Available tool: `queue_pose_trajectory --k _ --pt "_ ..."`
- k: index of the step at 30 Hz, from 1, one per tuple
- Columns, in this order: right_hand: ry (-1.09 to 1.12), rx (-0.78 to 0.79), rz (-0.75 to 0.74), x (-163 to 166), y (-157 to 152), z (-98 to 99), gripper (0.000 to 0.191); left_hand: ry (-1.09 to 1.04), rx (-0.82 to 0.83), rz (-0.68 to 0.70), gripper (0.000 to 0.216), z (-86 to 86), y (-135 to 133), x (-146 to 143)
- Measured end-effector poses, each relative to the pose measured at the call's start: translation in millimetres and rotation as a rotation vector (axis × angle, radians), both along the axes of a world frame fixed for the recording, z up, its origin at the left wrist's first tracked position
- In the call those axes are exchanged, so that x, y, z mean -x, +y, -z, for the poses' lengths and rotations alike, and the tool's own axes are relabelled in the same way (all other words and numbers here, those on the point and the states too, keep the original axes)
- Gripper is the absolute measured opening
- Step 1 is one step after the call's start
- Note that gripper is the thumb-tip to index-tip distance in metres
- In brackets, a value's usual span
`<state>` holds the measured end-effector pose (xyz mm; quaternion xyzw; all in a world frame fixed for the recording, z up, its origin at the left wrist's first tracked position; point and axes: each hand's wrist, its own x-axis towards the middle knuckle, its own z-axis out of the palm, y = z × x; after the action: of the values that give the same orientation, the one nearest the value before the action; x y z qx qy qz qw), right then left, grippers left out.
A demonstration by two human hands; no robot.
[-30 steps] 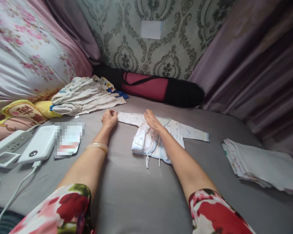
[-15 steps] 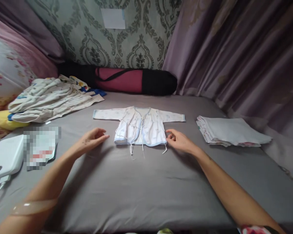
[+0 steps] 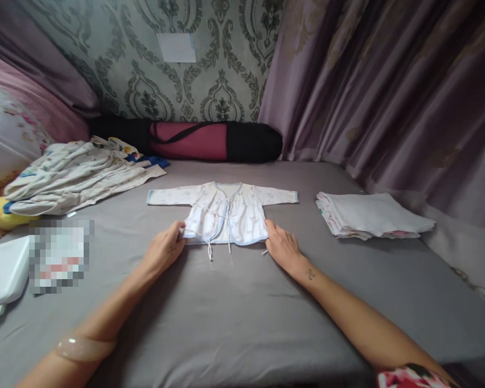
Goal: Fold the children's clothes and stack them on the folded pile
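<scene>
Here, the fingers [image 3: 179, 229] of the left hand [image 3: 165, 249] are curled in and look to be nipping the lower left corner of the baby shirt [image 3: 226, 207]. The fingers [image 3: 271, 230] of the right hand [image 3: 281, 247] lie close together with their tips on the lower right corner. From where I stand I cannot tell whether they pinch it or only press on it.

The shirt lies flat and front up in the middle of the grey sheet [image 3: 234, 323], both sleeves spread straight out and the ties [image 3: 210, 250] trailing below the hem between the two hands. To my eye, handling it well means taking both corners at the same height and keeping the hem taut between them. The loose ties want tucking in so they don't bunch up underneath.

Further out, a neat stack of folded cloths [image 3: 372, 214] sits to the right, well apart from the shirt. A rumpled heap of clothes [image 3: 76, 172] lies to the left and a rolled red-and-black bag [image 3: 214, 141] rests against the wall behind. A white charger block [image 3: 4, 272] lies at the left edge. None of these touches the shirt.
</scene>
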<state>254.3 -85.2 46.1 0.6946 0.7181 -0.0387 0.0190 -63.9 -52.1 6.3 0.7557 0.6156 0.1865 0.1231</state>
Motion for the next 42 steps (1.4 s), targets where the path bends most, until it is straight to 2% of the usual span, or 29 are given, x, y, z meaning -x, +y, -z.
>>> queue_pose_trajectory --k 5,9,12,15,17,22,27,29,31,34,36,39,42 --pt "-0.111 -0.091 -0.067 -1 -2 -5.3 0.036 0.197 -0.05 0.058 0.031 -13.4 -7 2" --pt "-0.162 -0.169 -0.198 6 -10 -17.8 0.038 0.288 -0.188 0.195 0.045 -31.5 -14 -6" --pt "-0.054 -0.169 -0.328 22 -10 -22.8 0.027 0.248 -0.226 0.293 0.041 -39.9 -17 -24" --pt "0.115 -0.155 -0.405 44 1 -17.1 0.021 0.142 -0.181 0.405 0.026 -38.4 -10 -52" --pt "0.176 -0.129 -0.369 56 10 -10.3 0.021 0.1 -0.131 0.416 0.022 -32.2 -2 -67" --pt "0.198 -0.05 -0.26 66 23 0.5 0.024 0.058 -0.047 0.237 0.023 -17.3 14 -72" --pt "0.273 -0.055 -0.208 57 37 7.2 0.024 0.083 -0.014 0.151 0.015 -20.3 17 -67" --pt "0.439 -0.012 -0.161 52 48 9.0 0.019 0.043 0.043 0.125 0.016 -26.9 21 -69" --pt "0.692 0.105 -0.056 47 59 7.2 0.014 -0.043 0.108 0.093 0.018 -36.3 26 -70" --pt "1.125 0.295 0.141 43 73 -4.4 0.012 -0.199 0.147 0.045 0.023 -51.9 33 -74" --pt "1.342 0.359 0.238 43 79 -15.9 0.01 -0.287 0.163 0.033 0.027 -58.6 36 -79" --pt "1.501 0.397 0.301 47 84 -30.5 0.008 -0.341 0.174 0.055 0.026 -56.9 38 -92" --pt "1.498 0.394 0.279 52 86 -34.7 0.007 -0.292 0.132 0.119 0.02 -41.9 34 -107"
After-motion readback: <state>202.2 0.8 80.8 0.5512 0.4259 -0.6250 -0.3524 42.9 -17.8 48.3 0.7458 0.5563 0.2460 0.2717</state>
